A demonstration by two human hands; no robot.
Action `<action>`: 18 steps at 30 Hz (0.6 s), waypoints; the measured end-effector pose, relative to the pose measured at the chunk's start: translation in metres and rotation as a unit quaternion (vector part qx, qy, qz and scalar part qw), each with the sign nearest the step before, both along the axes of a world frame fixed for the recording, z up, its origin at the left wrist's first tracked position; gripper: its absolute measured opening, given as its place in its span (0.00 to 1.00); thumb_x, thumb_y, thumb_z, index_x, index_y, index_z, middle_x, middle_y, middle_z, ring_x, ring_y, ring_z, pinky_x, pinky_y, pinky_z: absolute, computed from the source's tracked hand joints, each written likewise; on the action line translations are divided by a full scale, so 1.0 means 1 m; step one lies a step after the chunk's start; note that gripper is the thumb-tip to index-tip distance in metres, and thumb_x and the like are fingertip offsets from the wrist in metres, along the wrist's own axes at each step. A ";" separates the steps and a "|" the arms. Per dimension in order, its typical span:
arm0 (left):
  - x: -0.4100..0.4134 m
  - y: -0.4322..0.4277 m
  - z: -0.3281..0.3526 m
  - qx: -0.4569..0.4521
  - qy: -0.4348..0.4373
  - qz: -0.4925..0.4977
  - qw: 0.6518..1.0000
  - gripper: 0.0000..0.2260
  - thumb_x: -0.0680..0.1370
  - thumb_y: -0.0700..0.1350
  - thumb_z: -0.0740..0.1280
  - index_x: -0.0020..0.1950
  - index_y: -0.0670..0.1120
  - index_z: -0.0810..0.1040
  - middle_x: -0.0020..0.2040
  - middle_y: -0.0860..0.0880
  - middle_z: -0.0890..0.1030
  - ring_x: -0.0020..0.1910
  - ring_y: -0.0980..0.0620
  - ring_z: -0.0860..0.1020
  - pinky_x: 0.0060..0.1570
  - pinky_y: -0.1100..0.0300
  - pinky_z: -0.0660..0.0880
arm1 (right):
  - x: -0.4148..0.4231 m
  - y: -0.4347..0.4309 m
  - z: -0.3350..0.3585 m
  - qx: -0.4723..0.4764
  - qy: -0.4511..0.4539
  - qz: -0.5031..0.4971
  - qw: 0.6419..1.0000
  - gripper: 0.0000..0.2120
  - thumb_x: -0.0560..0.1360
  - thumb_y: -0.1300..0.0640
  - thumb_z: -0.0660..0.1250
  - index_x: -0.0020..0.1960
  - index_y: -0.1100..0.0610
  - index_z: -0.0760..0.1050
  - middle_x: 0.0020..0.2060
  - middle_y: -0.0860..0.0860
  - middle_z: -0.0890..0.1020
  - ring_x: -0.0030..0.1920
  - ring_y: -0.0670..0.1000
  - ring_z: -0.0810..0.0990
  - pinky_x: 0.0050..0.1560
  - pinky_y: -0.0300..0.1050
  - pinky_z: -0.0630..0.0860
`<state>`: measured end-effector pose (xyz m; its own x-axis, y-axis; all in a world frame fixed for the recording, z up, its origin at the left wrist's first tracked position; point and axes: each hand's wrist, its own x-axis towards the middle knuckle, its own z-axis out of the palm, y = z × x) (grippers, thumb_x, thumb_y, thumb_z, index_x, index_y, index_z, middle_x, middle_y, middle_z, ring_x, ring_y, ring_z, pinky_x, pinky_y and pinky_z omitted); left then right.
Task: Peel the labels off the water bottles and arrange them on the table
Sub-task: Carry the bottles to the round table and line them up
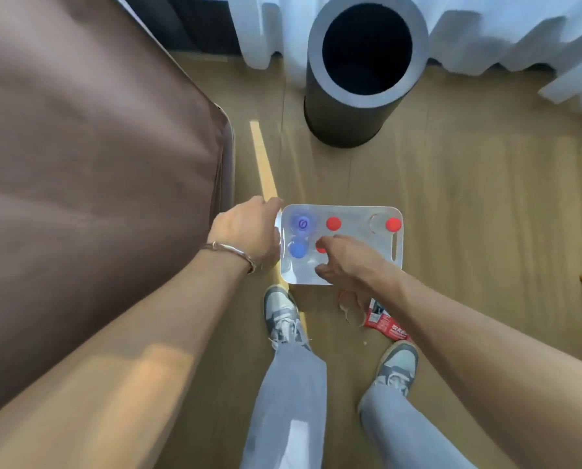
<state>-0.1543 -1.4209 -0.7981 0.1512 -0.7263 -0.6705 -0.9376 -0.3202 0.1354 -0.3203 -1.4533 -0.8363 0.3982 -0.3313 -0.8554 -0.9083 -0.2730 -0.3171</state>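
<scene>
1. Two bare forearms reach forward and down; the left wrist wears a thin bracelet (232,252).
2. The right hand (347,262) hangs over the near part of the tray (343,208). Its fingers (332,239) and thumb curl round a red-capped bottle (320,248), half covering the cap.
3. The left hand (245,228) is at the tray's left rim, back upward and fingers bent over the edge, gripping it; the fingertips are hidden.
4. Just left of the right fingers stand two blue-capped bottles (298,249), close together. Beyond the fingers is a second red cap (333,223); a third red cap (393,224) is off to their right, near the tray's handle slot.
5. Below the right wrist, a peeled red label (384,324) lies on the wood floor (469,204), beside the right shoe (398,367).
6. A brown cushioned edge (80,164) runs close along the left hand's outer side. A dark cylindrical bin (364,62) stands well beyond the tray, with open floor to the right of the right hand.
</scene>
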 end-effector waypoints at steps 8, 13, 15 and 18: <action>-0.015 0.000 -0.109 -0.024 0.009 -0.059 0.998 0.20 0.80 0.43 0.62 0.72 0.52 0.68 0.66 0.47 0.72 0.63 0.42 0.75 0.52 0.51 0.72 | 0.020 0.027 -0.113 -0.026 -0.029 0.008 0.999 0.20 0.78 0.58 0.62 0.69 0.59 0.67 0.62 0.60 0.74 0.61 0.62 0.74 0.54 0.48 0.70; -0.021 -0.004 -0.154 -0.028 0.081 -0.094 0.992 0.22 0.78 0.41 0.64 0.71 0.53 0.72 0.67 0.48 0.72 0.63 0.44 0.74 0.57 0.50 0.74 | 0.034 0.031 -0.150 -0.075 -0.066 0.021 0.995 0.18 0.81 0.58 0.58 0.70 0.58 0.69 0.63 0.60 0.76 0.61 0.60 0.76 0.45 0.43 0.64; -0.022 -0.004 -0.169 -0.006 0.096 -0.112 0.989 0.20 0.78 0.41 0.64 0.69 0.52 0.74 0.68 0.47 0.71 0.64 0.46 0.73 0.58 0.52 0.74 | 0.037 0.033 -0.161 -0.074 -0.083 0.036 0.993 0.18 0.83 0.59 0.56 0.71 0.61 0.69 0.64 0.61 0.76 0.62 0.61 0.74 0.44 0.45 0.65; -0.021 -0.008 -0.184 0.009 0.101 -0.114 0.988 0.20 0.79 0.41 0.64 0.70 0.52 0.74 0.69 0.46 0.69 0.64 0.44 0.74 0.58 0.56 0.73 | 0.039 0.036 -0.175 -0.087 -0.095 0.045 0.991 0.17 0.80 0.60 0.59 0.68 0.60 0.71 0.64 0.62 0.73 0.58 0.61 0.76 0.43 0.46 0.66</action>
